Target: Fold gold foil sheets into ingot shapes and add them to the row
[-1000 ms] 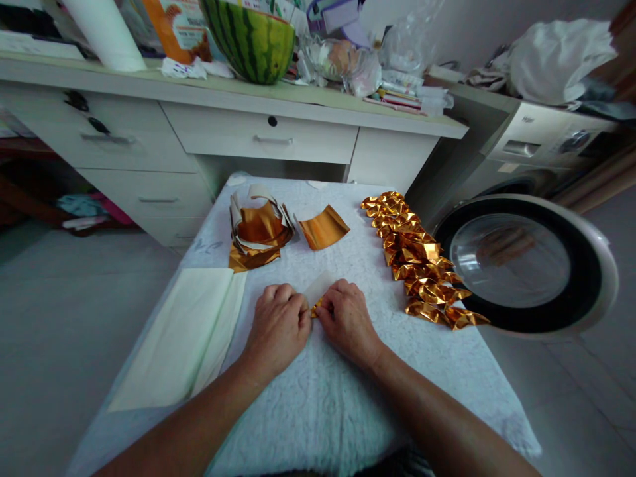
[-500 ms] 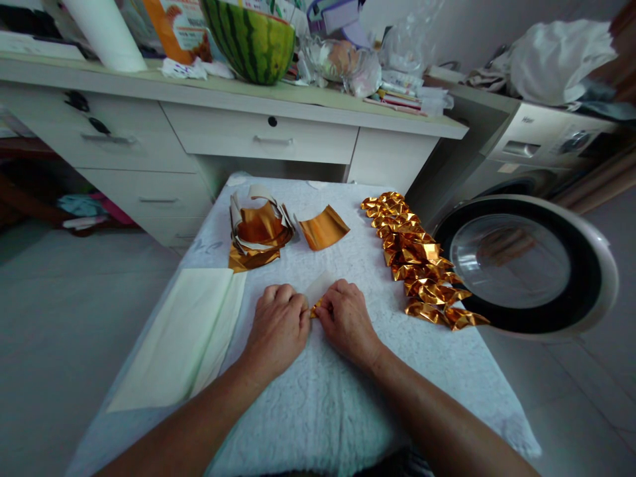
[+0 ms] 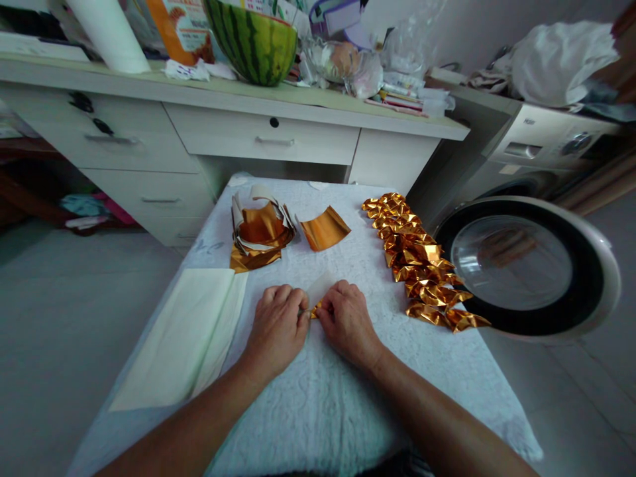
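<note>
Both hands meet at the middle of the cloth-covered table, pinching a small sheet of gold foil paper (image 3: 315,310) between them. My left hand (image 3: 281,321) has its fingers curled on the left end. Closed on the right end is my right hand (image 3: 346,321). A pale translucent flap of paper (image 3: 320,286) sticks out beyond the fingers; most of the sheet is hidden. Farther back lie a curved loose gold sheet (image 3: 325,229) and a curled stack of gold sheets (image 3: 259,228). Folded gold foil pieces (image 3: 415,252) form a row on the right.
Folded pale paper (image 3: 176,338) lies at the table's left. Behind stands a white counter (image 3: 318,109) bearing a cut watermelon (image 3: 253,43), a paper roll (image 3: 106,33) and plastic bags. A washing machine's open round door (image 3: 527,265) borders the table's right side.
The left fingers have shifted slightly at the foil's left end. Otherwise the hands and paper stay in nearly the same place; the whole view has moved a little.
</note>
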{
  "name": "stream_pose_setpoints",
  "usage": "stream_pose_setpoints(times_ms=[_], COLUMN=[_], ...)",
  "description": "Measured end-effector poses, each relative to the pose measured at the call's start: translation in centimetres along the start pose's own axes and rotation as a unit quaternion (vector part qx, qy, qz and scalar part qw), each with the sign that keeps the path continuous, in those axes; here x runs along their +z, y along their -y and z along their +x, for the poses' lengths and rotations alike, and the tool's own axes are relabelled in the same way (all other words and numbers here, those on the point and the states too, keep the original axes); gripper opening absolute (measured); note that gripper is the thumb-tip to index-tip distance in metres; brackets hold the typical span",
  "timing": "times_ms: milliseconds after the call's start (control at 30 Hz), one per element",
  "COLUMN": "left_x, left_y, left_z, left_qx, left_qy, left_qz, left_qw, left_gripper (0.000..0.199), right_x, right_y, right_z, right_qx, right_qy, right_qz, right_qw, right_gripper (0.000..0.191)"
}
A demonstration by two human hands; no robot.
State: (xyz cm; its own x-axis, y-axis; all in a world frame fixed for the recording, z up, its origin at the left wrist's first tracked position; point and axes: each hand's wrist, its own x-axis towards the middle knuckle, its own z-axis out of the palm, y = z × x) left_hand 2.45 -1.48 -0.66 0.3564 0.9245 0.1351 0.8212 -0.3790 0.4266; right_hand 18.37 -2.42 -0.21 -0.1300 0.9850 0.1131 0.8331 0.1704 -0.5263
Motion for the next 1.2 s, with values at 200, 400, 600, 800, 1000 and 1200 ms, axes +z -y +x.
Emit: stream_pose_setpoints(times_ms=[200, 400, 600, 800, 1000, 1200], left_x=[-0.06, -0.08, -0.26, -0.16, -0.05, -0.06], left_y=[0.29, 0.44, 0.08, 0.03, 0.20, 0.33], left_z=[-0.08, 0.03, 0.19, 0.20, 0.20, 0.21], left_qx=[0.006, 0.013, -0.003, -0.015, -0.025, -0.025], left_qy=[0.002, 0.005, 0.015, 0.020, 0.036, 0.036], left_qz=[-0.037, -0.057, -0.043, -0.033, -0.041, -0.046], left_qw=[0.999, 0.998, 0.999, 0.999, 0.998, 0.998], left_gripper=[0.014, 0.020, 0.019, 0.013, 0.013, 0.014], right_x=[0.21, 0.11, -0.19, -0.24, -0.14, -0.22], right_y=[-0.16, -0.15, -0.28, -0.04, 0.30, 0.17], right_z=[0.01, 0.05, -0.01, -0.07, -0.20, -0.08], right_qx=[0.000, 0.005, -0.001, -0.003, 0.007, 0.014], right_qy=[-0.005, 0.013, 0.032, 0.030, 0.024, 0.030], right_qz=[0.005, 0.004, 0.003, -0.012, -0.032, -0.017], right_qw=[1.000, 1.000, 0.999, 0.999, 0.999, 0.999], right_gripper=[0.007, 0.004, 0.008, 0.007, 0.009, 0.019])
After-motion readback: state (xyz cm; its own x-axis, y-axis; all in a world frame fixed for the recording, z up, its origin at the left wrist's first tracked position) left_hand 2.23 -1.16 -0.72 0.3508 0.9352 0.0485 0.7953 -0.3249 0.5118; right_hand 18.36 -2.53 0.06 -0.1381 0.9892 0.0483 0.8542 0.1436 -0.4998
